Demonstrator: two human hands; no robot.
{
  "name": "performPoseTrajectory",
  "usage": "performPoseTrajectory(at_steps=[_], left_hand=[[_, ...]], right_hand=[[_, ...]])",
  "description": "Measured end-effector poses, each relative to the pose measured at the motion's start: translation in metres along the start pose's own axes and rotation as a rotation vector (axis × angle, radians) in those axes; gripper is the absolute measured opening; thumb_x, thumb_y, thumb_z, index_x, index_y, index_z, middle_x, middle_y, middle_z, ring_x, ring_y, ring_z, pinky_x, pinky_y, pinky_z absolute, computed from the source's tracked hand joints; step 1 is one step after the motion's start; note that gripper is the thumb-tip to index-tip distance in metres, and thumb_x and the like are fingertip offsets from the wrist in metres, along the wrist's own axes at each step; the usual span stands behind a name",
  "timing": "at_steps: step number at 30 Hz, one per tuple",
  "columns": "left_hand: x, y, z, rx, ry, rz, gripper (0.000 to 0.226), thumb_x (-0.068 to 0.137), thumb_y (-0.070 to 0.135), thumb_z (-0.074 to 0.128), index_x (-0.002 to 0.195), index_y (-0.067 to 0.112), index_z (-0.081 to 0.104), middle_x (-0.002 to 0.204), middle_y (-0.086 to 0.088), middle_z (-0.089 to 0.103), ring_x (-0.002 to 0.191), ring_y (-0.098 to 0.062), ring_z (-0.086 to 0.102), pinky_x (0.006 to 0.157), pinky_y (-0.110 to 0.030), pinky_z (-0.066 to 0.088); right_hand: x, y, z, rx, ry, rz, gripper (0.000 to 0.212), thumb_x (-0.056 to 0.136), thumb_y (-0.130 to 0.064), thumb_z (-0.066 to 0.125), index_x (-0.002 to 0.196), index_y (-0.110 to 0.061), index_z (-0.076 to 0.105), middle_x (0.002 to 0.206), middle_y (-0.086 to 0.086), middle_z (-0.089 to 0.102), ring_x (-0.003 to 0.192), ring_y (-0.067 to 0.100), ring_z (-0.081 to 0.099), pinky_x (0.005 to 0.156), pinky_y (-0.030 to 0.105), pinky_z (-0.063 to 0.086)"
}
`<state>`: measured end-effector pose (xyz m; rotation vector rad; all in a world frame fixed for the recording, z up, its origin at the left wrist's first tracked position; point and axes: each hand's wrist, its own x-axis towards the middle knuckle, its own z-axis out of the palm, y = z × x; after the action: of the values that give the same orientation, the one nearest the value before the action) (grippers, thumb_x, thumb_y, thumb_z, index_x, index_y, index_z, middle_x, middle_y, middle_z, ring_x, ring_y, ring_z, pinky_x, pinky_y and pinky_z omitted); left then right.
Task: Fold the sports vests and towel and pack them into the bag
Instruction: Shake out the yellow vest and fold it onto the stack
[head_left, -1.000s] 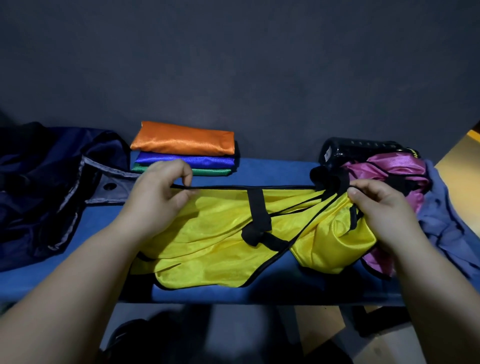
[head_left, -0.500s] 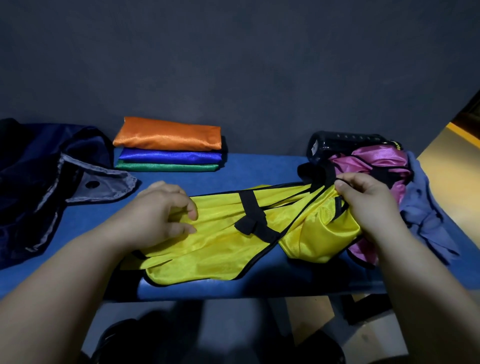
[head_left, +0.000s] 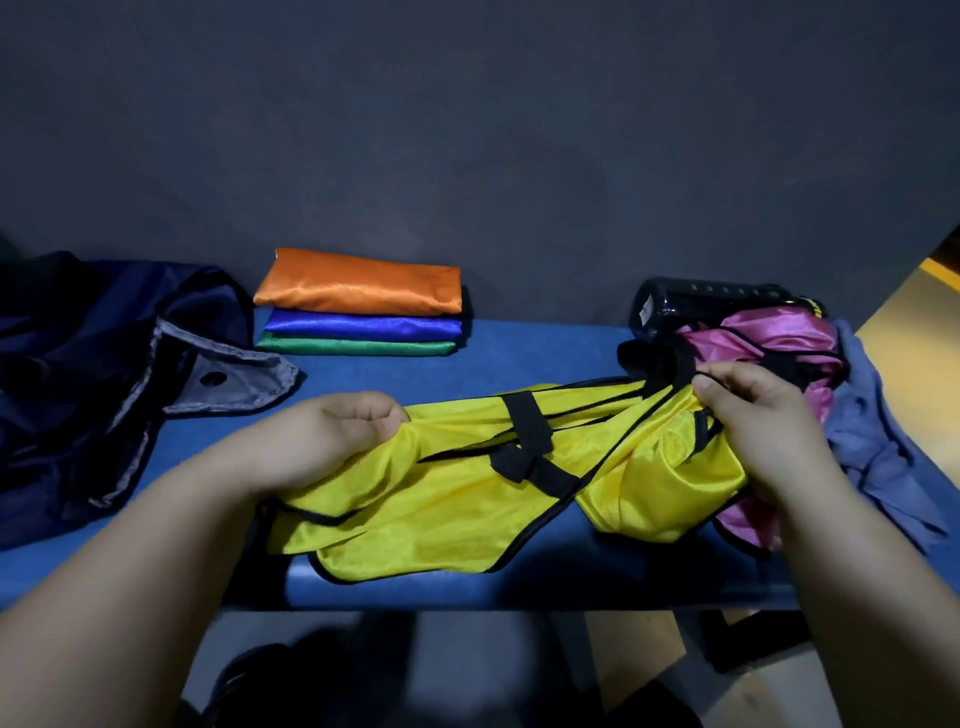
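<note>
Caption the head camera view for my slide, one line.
Left hand and right hand hold a yellow vest on the blue bench; three folded vests stacked behind.

You have five sports vests in front of you. Three are folded in one stack at the upper centre-left: orange vest (head_left: 363, 283) on top, blue vest (head_left: 363, 325) under it, green vest (head_left: 353, 347) at the bottom. Two are unfolded — the yellow vest (head_left: 457, 499) in the middle and the pink vest (head_left: 769, 338) bunched at the right. You have one towel (head_left: 872, 447) at the far right, one bag (head_left: 78, 374) at the left and one black container (head_left: 717, 299) at the upper right. Two hands show — your left hand (head_left: 311, 447) and right hand (head_left: 763, 421) — over one worktop (head_left: 545, 353).
</note>
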<state>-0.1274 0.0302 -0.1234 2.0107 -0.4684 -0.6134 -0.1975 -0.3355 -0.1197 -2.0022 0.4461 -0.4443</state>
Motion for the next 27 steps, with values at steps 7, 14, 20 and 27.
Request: performPoseTrajectory(at_steps=[7, 14, 20, 27], left_hand=[[0.008, -0.010, 0.003, 0.516, 0.044, 0.067, 0.021, 0.095, 0.025, 0.060, 0.076, 0.034, 0.062, 0.097, 0.015, 0.052, 0.091, 0.001, 0.051, 0.084, -0.020, 0.037], [0.010, -0.011, 0.013, 0.632, 0.211, 0.184, 0.024, 0.080, 0.019, 0.076, 0.079, 0.032, 0.057, 0.097, 0.014, 0.048, 0.099, -0.005, 0.041, 0.084, -0.027, 0.036], [0.009, -0.012, 0.014, 0.736, 0.128, 0.201, 0.010, 0.088, 0.029, 0.063, 0.082, 0.036, 0.063, 0.091, 0.019, 0.048, 0.099, -0.004, 0.040, 0.085, -0.025, 0.032], [0.008, -0.002, 0.020, 0.825, 0.171, 0.085, 0.037, 0.074, 0.066, 0.067, 0.076, 0.029, 0.063, 0.091, 0.013, 0.048, 0.099, -0.009, 0.042, 0.079, -0.029, 0.034]], right_hand=[[0.001, 0.002, 0.004, 0.001, -0.041, -0.017, 0.021, 0.092, -0.017, 0.064, 0.087, -0.037, 0.065, 0.097, -0.013, 0.066, 0.100, 0.016, 0.062, 0.092, 0.031, 0.044], [0.000, 0.002, 0.004, -0.011, -0.044, -0.008, 0.015, 0.093, -0.018, 0.064, 0.094, -0.032, 0.066, 0.095, -0.015, 0.065, 0.098, 0.015, 0.061, 0.088, 0.029, 0.042], [0.001, 0.002, 0.005, -0.030, -0.056, -0.012, 0.022, 0.092, -0.018, 0.064, 0.087, -0.039, 0.063, 0.095, -0.018, 0.063, 0.094, 0.009, 0.059, 0.088, 0.028, 0.040], [0.002, 0.003, 0.004, -0.041, -0.047, -0.008, 0.017, 0.092, -0.019, 0.064, 0.091, -0.036, 0.064, 0.094, -0.018, 0.063, 0.092, 0.008, 0.059, 0.089, 0.029, 0.041]])
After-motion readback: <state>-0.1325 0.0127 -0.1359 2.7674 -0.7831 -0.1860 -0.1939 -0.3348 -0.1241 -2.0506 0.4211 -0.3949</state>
